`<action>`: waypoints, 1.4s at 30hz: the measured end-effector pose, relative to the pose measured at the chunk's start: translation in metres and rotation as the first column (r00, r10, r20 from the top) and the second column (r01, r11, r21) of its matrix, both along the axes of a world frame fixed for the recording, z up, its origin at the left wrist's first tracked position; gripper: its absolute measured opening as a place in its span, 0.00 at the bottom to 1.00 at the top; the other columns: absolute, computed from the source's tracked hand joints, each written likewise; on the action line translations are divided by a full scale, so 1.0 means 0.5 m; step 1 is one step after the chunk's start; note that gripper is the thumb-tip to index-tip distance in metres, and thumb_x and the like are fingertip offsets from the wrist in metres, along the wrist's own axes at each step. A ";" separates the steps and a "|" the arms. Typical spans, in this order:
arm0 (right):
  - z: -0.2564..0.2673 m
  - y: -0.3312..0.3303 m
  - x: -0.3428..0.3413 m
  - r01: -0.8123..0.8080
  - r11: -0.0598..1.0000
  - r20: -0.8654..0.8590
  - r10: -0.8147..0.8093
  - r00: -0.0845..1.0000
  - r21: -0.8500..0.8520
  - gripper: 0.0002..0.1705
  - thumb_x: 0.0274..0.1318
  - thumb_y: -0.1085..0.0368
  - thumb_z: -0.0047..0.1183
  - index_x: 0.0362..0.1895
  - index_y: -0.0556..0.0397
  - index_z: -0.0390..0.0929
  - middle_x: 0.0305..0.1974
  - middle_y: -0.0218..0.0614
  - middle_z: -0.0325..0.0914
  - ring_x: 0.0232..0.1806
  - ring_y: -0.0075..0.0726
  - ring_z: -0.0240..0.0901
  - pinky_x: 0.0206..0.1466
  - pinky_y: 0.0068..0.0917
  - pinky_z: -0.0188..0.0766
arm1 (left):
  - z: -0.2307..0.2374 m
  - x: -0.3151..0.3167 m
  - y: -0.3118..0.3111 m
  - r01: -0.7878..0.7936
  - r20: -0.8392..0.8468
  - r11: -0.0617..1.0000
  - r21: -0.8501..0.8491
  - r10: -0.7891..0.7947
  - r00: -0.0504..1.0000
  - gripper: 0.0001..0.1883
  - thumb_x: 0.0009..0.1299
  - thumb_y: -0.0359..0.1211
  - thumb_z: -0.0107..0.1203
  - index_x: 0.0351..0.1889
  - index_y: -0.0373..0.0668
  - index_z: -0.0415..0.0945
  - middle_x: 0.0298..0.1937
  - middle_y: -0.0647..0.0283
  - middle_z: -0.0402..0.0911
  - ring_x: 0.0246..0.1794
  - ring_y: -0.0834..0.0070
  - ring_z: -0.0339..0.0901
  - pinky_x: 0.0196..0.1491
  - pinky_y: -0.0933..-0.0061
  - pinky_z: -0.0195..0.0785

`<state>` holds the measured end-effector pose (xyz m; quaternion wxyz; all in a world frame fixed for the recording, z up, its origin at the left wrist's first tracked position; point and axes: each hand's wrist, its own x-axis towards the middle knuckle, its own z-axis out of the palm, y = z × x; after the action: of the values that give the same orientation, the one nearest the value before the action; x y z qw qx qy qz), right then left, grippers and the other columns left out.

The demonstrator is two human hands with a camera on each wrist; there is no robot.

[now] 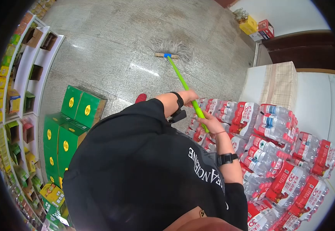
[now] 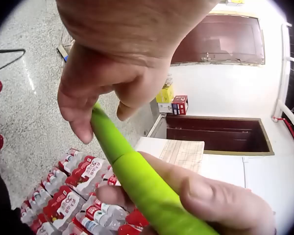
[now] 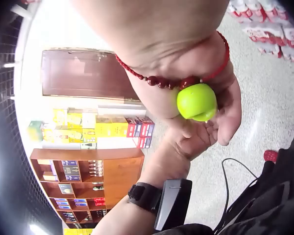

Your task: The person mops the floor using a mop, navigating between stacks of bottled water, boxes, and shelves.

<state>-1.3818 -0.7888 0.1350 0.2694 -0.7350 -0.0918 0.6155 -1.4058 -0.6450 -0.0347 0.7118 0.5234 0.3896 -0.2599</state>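
A mop with a bright green handle (image 1: 181, 80) (image 2: 144, 183) (image 3: 197, 102) reaches away over the floor. Grey strands (image 1: 171, 47) lie spread beyond its wooden bar and blue clamp (image 1: 167, 55). The left hand (image 1: 188, 97) (image 2: 112, 73) (image 3: 193, 142) curls round the handle farther down the shaft. Nearer the top end, the right hand (image 1: 212, 124) (image 2: 220, 198) (image 3: 206, 68) grips it, thumb along the shaft in the left wrist view. In the right wrist view the rounded handle end sticks out beside a red bead bracelet, and the palm is partly hidden.
Shrink-wrapped bottle packs (image 1: 275, 154) are stacked right of the person. Green cartons (image 1: 69, 131) and stocked shelves (image 1: 30, 77) stand at the left. A cloth-covered white block (image 1: 279, 84) is by the wall, with yellow and red boxes (image 1: 265, 29) at the back. A red shoe (image 1: 141, 98) shows.
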 end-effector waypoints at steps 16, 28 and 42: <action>-0.054 0.185 0.071 -0.498 0.860 0.643 0.444 0.624 -0.111 0.35 0.46 0.61 0.51 0.60 0.54 0.56 0.37 0.59 0.72 0.40 0.58 0.70 0.43 0.40 0.67 | -0.133 0.113 0.211 -0.089 0.126 0.953 0.290 0.054 0.991 0.13 0.55 0.35 0.56 0.28 0.32 0.72 0.23 0.53 0.75 0.18 0.63 0.74 0.19 0.66 0.68; -0.184 0.651 0.150 -0.628 0.773 0.637 0.531 0.559 -0.094 0.38 0.46 0.60 0.50 0.63 0.51 0.51 0.34 0.61 0.72 0.39 0.61 0.70 0.42 0.44 0.66 | -0.171 0.125 0.716 0.156 0.107 0.729 0.667 -0.301 0.947 0.21 0.57 0.41 0.52 0.30 0.25 0.72 0.25 0.48 0.76 0.20 0.63 0.76 0.22 0.67 0.70; -0.139 0.421 0.097 -0.687 0.712 0.565 0.630 0.533 -0.147 0.36 0.45 0.62 0.51 0.62 0.44 0.54 0.37 0.58 0.72 0.41 0.58 0.70 0.45 0.43 0.66 | -0.126 0.014 0.491 0.111 -0.065 0.851 0.514 -0.090 0.994 0.35 0.58 0.50 0.48 0.43 0.18 0.66 0.38 0.42 0.75 0.44 0.56 0.73 0.51 0.59 0.60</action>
<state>-1.3333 -0.5786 0.0653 0.0098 -0.7820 -0.4672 0.4125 -1.3990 -0.3995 -0.0980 0.5232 0.7095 0.4310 -0.1929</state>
